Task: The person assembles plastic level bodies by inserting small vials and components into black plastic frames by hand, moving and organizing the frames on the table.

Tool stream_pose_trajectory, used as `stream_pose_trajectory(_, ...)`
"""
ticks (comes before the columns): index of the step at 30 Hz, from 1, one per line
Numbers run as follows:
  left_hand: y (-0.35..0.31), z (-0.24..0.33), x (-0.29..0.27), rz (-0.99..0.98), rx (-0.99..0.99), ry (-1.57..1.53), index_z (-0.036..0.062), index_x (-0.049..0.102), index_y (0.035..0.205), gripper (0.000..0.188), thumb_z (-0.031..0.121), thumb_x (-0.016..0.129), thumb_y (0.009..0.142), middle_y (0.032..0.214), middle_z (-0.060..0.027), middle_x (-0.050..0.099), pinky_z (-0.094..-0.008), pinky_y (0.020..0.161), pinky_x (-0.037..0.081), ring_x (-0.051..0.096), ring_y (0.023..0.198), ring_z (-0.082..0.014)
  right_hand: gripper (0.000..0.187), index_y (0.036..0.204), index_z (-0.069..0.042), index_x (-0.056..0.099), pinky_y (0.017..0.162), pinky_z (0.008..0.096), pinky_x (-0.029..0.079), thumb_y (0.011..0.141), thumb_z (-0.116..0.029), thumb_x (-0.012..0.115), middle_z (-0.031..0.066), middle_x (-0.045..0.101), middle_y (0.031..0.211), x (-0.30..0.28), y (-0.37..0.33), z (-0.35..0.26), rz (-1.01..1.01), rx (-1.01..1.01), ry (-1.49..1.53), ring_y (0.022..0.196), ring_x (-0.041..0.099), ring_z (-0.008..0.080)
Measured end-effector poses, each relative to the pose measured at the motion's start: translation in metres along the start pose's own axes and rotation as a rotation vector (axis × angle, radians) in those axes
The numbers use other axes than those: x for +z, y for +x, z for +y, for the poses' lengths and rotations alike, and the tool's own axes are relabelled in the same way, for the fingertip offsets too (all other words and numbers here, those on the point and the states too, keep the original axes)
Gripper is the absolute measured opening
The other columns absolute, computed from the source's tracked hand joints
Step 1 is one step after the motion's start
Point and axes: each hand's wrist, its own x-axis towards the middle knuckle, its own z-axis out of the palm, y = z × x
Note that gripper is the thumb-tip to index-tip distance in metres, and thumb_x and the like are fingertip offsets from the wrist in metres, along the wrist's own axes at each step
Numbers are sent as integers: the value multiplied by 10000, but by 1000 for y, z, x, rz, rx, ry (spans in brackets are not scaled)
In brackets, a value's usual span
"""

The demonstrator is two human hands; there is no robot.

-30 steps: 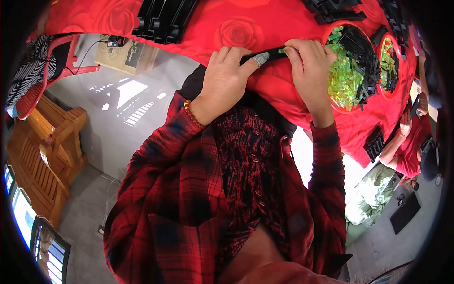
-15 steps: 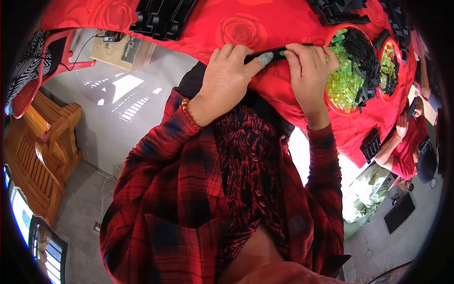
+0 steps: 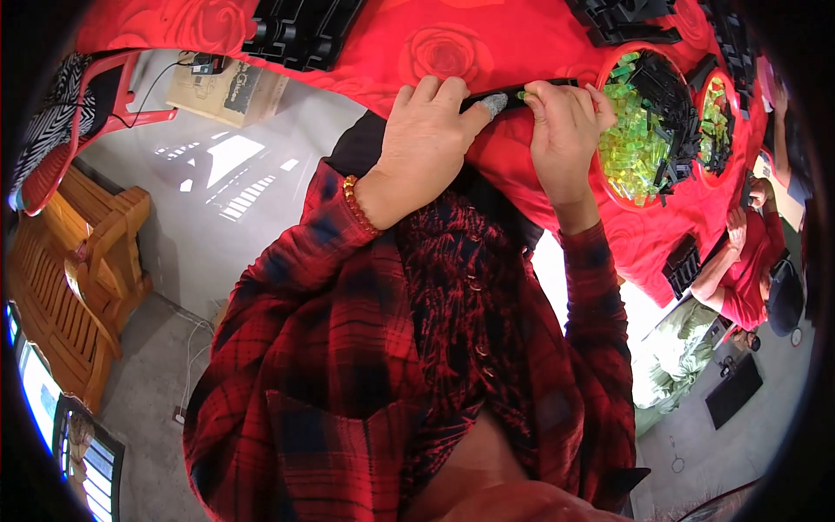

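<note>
My left hand point(image 3: 426, 135) grips a long black plastic strip point(image 3: 511, 90) over the red cloth, its thumb along the near side. A grey wrap point(image 3: 494, 105) covers that thumb's tip. My right hand point(image 3: 564, 143) pinches a small clear yellow-green piece point(image 3: 522, 95) between thumb and forefinger, right at the strip. Whether the piece is seated in the strip cannot be made out. Close to the right of that hand stands a round red-rimmed container point(image 3: 604, 184), holding many loose yellow-green pieces point(image 3: 631, 161) and black pieces point(image 3: 668, 113).
A second, smaller red-rimmed container point(image 3: 703, 178) stands farther right. Black slotted plastic parts point(image 3: 300, 35) lie at the far left of the red tablecloth point(image 3: 444, 54), others point(image 3: 617, 24) at the far right. Another person in red point(image 3: 748, 261) sits at the right.
The right hand has shifted slightly left and nearer, still pinching the small piece. My left hand has barely moved on the strip. The other person's hands have moved.
</note>
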Motion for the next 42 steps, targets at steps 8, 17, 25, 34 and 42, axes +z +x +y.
stream_pose_trajectory(8, 0, 0, 0, 21, 11, 19, 168, 726, 1086, 327, 99, 620, 784, 894, -57, 532, -384, 686, 421, 548, 861, -262, 150, 963, -126, 662, 996, 433, 352, 833, -108, 735, -11, 653, 807, 1, 3, 1, -12, -17, -48, 817, 620, 177)
stream_pose_trajectory(17, 2, 3, -6, -2, -35, -23, 134, 729, 1000, 282, 35, 624, 758, 958, -71, 588, -399, 781, 485, 571, 909, -289, 189, 996, -130, 668, 1028, 459, 328, 832, -154, 759, -30, 681, 840, -13, 6, -3, -83, -14, -38, 822, 636, 166)
stream_pose_trajectory(25, 2, 1, -8, -5, -12, -17, 129, 730, 1013, 285, 39, 633, 760, 951, -72, 581, -399, 785, 484, 570, 907, -286, 185, 995, -130, 682, 1043, 462, 323, 824, -69, 719, -28, 690, 826, -14, 4, -2, -81, -30, -10, 832, 643, 168)
stream_pose_trajectory(34, 3, 1, -7, 2, -11, -27, 134, 735, 1010, 287, 41, 629, 760, 935, -69, 570, -394, 775, 484, 567, 895, -281, 223, 994, -107, 675, 1029, 444, 355, 795, -7, 680, 3, 676, 819, -9, 2, 3, -64, -69, 27, 842, 628, 187)
stream_pose_trajectory(42, 3, 1, -7, 14, -12, -35, 134, 737, 1002, 282, 46, 630, 756, 925, -63, 564, -389, 769, 484, 566, 886, -274, 248, 1056, -78, 648, 970, 400, 413, 817, -22, 688, 35, 665, 889, -6, 0, 1, -94, -78, -11, 904, 592, 235)
